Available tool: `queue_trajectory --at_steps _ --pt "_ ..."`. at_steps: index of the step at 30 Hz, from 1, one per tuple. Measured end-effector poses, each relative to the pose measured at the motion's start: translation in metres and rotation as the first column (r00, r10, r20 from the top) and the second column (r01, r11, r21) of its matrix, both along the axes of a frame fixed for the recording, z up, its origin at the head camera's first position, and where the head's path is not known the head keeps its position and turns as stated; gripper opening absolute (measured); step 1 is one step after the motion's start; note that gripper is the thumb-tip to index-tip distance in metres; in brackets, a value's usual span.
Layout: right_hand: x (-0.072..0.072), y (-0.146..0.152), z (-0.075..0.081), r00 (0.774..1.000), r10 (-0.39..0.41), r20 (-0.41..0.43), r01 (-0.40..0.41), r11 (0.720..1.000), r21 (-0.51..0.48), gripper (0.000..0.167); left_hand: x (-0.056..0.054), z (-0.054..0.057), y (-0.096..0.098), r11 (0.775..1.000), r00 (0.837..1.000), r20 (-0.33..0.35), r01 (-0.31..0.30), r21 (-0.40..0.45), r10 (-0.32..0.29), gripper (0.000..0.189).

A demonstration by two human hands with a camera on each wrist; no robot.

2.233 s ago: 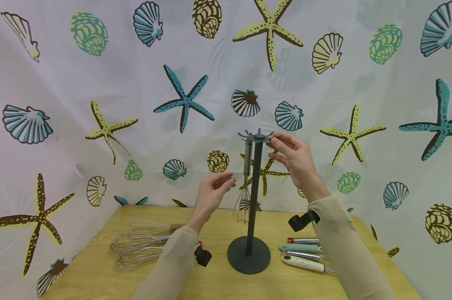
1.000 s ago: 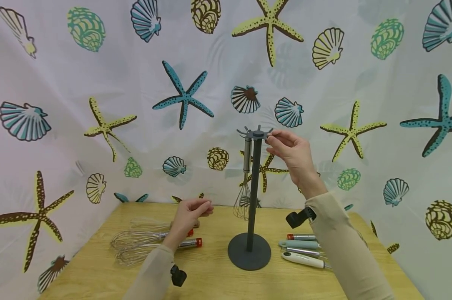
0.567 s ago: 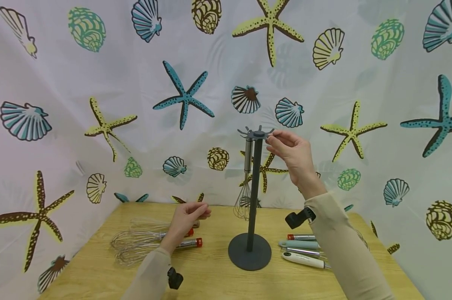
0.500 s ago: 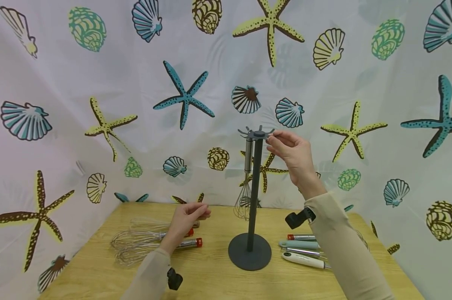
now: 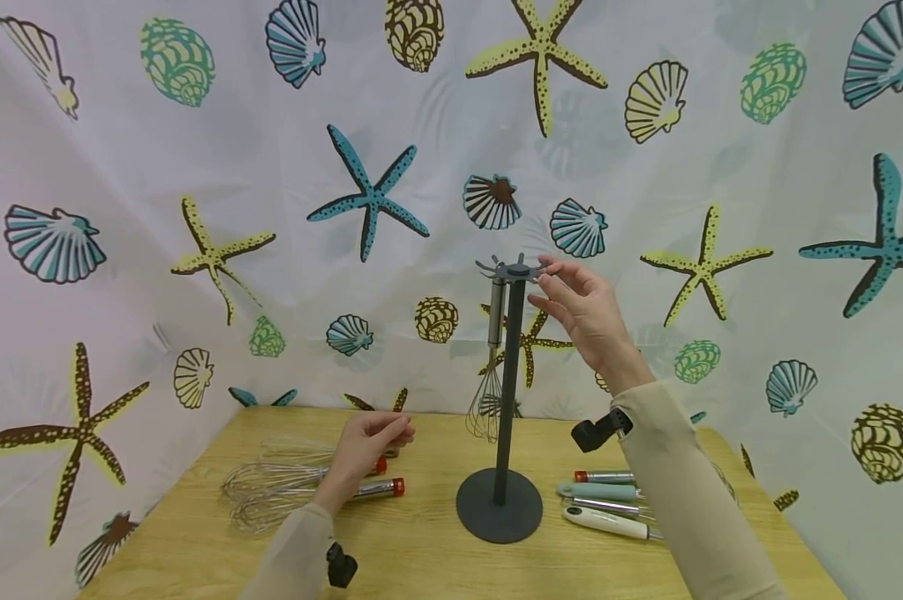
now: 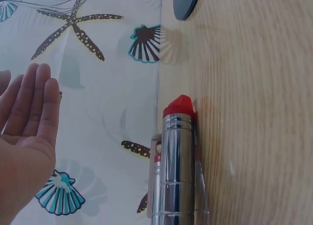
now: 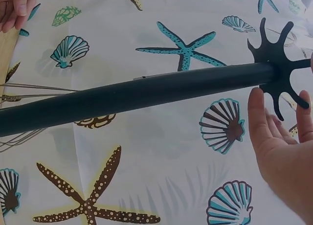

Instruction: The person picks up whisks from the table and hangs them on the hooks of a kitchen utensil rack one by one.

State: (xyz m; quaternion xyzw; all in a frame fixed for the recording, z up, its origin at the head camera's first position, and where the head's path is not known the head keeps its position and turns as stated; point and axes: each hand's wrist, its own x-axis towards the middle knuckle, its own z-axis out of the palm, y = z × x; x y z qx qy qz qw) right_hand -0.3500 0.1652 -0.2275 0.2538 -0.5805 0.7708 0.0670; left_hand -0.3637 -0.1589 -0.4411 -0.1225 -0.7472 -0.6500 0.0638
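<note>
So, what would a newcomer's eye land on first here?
Probably the backdrop, bold with starfish and shells, behind the table. Next, the dark hook stand at mid-table, one whisk hanging from it and the right hand at its top; red-ended whisks lie left of it.

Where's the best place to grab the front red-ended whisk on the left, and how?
Probably hold the front whisk by its shiny metal handle, near the red end, coming from above on the near side. It lies flat: the straight handle points toward the stand, the loopy wires point away, and another red-ended whisk lies close behind.
</note>
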Motion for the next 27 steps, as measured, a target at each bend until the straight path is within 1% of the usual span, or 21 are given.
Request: queue_trajectory --at_steps 3,8,13,20,24,27 --pt "-0.0029 -0.0003 -0.0005 1.000 0.028 0.006 -0.028 0.999 -0.031 0.007 0.0001 -0.0009 -0.0006 1.000 1.000 0.007 0.001 0.012 -0.001 0.033" --pt "-0.0048 0.0000 -0.0021 1.000 0.017 -0.005 -0.017 0.999 -0.042 0.005 -0.0013 -0.0047 -0.0007 1.000 1.000 0.007 0.001 0.018 -0.001 0.033" --pt "-0.0049 -0.0001 -0.0033 1.000 -0.011 -0.018 0.011 0.999 -0.045 0.007 -0.0015 -0.0065 -0.0012 1.000 1.000 0.009 0.000 0.022 -0.001 0.032" --pt "-0.0037 -0.0009 -0.0047 0.996 -0.075 -0.040 0.075 0.997 -0.020 0.013 -0.0029 -0.0080 -0.0046 1.000 1.000 0.015 -0.016 0.021 0.015 0.029" --pt "-0.0019 -0.0017 -0.0035 0.995 -0.086 -0.045 0.085 0.996 -0.025 0.015 -0.0030 -0.0082 -0.0072 1.000 1.000 0.030 0.003 0.000 -0.003 0.027" --pt "-0.0017 -0.0014 -0.0023 0.996 -0.075 -0.044 0.073 0.997 -0.028 0.013 -0.0014 -0.0077 -0.0090 0.999 0.999 0.035 0.034 -0.036 -0.033 0.026"
